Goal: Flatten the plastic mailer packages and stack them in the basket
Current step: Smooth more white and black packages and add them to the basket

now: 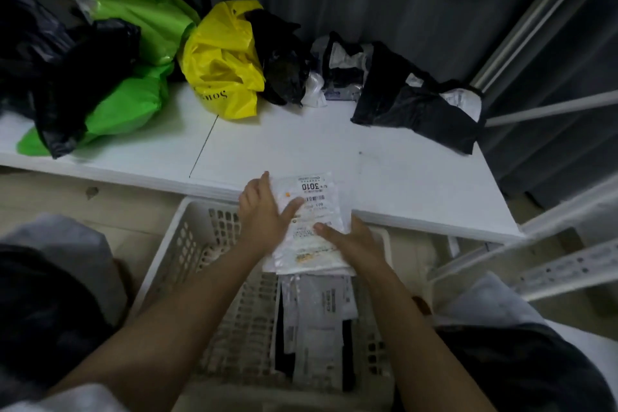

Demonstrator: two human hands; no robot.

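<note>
A white plastic mailer (312, 207) with a printed label reading 3010 hangs over the table's front edge, above the basket. My left hand (264, 211) holds its left edge, thumb laid across the label. My right hand (347, 239) holds its lower right side, thumb on top. Below it stands the white perforated basket (197, 237), with flattened white and black mailers (317, 321) lying on its bottom.
On the white table (384, 174) lie more bags: black and green ones (110, 84) at far left, a yellow bag (224, 67) with a black one in the middle, a black mailer (418, 107) at right. A white metal rack (548, 264) stands at right.
</note>
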